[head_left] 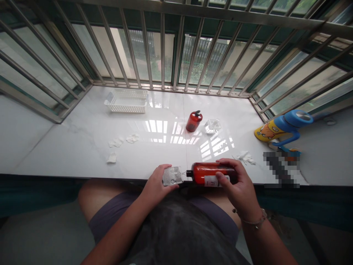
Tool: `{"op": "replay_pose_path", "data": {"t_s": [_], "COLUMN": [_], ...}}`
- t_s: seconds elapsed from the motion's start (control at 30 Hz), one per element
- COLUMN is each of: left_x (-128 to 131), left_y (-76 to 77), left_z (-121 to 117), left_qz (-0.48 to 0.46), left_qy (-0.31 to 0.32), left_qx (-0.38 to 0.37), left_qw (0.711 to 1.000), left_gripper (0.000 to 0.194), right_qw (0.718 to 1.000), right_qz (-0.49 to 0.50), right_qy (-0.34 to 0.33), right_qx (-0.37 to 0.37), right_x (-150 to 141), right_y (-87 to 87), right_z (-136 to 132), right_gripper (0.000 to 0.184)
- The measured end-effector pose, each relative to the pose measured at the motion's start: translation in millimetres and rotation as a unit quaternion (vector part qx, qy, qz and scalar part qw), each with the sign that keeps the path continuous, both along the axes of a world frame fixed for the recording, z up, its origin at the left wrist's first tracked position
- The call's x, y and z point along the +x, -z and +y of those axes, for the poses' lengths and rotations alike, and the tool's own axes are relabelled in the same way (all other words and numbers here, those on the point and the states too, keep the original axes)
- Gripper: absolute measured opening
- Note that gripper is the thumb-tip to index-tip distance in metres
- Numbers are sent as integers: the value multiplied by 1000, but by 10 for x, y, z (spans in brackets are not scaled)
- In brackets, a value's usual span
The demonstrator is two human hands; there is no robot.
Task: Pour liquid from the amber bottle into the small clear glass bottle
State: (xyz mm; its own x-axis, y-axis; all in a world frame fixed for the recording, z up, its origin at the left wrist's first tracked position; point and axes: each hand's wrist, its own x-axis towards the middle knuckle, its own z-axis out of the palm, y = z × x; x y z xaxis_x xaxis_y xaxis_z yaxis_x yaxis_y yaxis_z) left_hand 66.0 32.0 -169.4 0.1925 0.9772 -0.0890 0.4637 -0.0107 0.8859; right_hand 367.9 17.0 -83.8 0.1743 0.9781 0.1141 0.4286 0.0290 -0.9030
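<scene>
My right hand (239, 186) grips a large amber bottle (209, 172) with a white label, tipped on its side at the near edge of the white sill (82, 147). Its narrow black mouth points left at a small clear container (172, 175) that my left hand (157, 183) holds. The bottle's mouth touches or nearly touches the container's opening. Farther back on the sill stands a smaller amber pump bottle (193, 121), with a clear square container (212, 126) to its right.
A white plastic basket (126, 101) sits at the back left by the metal window bars (176, 55). Crumpled white wads (121, 141) lie left of centre, another (245, 157) near my right hand. A blue and yellow cartoon bottle (281, 129) lies at right.
</scene>
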Motion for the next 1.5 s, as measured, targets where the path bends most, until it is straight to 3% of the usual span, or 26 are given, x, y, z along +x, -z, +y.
{"op": "replay_pose_path", "data": {"t_s": [0.6,1.07,1.5], "left_x": [-16,4,7], "left_y": [-10,-134,-120], "left_z": [5,-26,-28], "left_qz": [1,3,7], "left_qy": [-6,4,5], "left_qx": [-3,10,8], "left_qw": [1000,1000,1000], "left_gripper": [69,71,72], "right_qw": [1000,1000,999], "right_qz": [11,5,-7], "right_qy": [-21,-23,-36], "right_qx": [-11,-14,-13], "right_x": [55,37,49], "right_y": [21,-26,-38], "right_z": [17,17,0], "right_gripper": [41,41,40]}}
